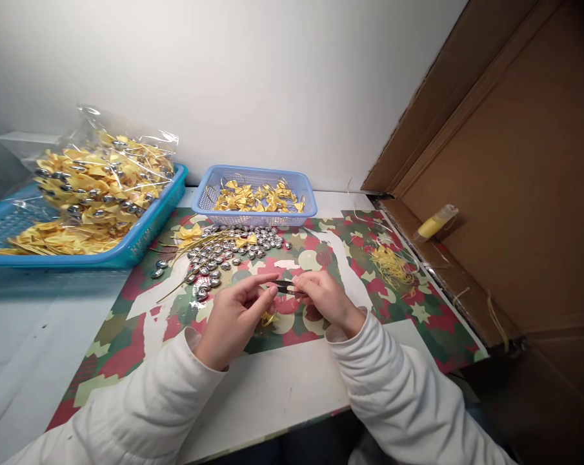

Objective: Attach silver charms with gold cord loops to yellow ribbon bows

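A small dark metal tool with two slim blades, like tweezers or thread snips, is pinched in my right hand. Its tips point left, toward my left hand. The thumb and forefinger of that hand are curled close around the tips, and what they pinch is too small to make out. Just below my left fingers a yellow ribbon bow shows in part; whether it hangs from the hand or lies on the table I cannot tell. Beyond my hands, many shiny silver bells or beads are spread with loose yellow bows and gold cords.
A pale blue basket of yellow bows stands at the back. On the left, a larger blue basket holds a clear bag of bows. Yellow thread scraps lie right, near a cardboard wall and yellow tube.
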Tool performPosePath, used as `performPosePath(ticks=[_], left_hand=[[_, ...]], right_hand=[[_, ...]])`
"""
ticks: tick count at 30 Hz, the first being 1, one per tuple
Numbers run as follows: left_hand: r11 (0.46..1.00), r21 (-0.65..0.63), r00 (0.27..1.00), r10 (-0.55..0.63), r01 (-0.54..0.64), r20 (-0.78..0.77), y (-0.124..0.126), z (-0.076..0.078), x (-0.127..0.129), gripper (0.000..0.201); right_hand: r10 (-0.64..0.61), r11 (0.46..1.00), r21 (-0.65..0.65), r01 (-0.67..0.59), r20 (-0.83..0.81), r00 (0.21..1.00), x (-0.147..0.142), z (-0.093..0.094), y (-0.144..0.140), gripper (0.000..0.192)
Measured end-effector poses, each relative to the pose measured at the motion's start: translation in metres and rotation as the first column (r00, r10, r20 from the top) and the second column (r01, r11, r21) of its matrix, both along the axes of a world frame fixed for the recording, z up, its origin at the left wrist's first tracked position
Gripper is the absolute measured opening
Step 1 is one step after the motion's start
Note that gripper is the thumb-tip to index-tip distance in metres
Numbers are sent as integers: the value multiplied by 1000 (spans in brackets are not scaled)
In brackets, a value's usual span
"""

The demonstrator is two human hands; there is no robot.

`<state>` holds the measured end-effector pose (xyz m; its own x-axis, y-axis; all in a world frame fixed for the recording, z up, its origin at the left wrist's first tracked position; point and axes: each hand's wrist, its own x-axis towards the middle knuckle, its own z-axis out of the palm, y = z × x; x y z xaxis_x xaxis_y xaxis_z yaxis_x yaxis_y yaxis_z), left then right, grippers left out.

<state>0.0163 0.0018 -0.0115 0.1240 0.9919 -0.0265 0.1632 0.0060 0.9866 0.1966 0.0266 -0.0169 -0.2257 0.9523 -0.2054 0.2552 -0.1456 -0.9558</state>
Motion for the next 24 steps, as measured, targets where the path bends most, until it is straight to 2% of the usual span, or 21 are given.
performPosePath(ticks=[5, 14, 24], left_hand=[[1000, -29, 1000, 3, -4, -24, 0, -4, -1, 38], [999, -42, 1000, -6, 6, -11, 1, -3, -1, 39], [999, 10, 997, -52, 53, -51, -1, -2, -3, 32]], right_hand=[[-9, 999, -49, 6, -58, 998, -1, 2, -1, 37], [-22, 991, -131, 4, -136, 991, 0, 4, 0, 34], [-49, 992, -118, 34, -131, 990, 0, 10, -2, 33]])
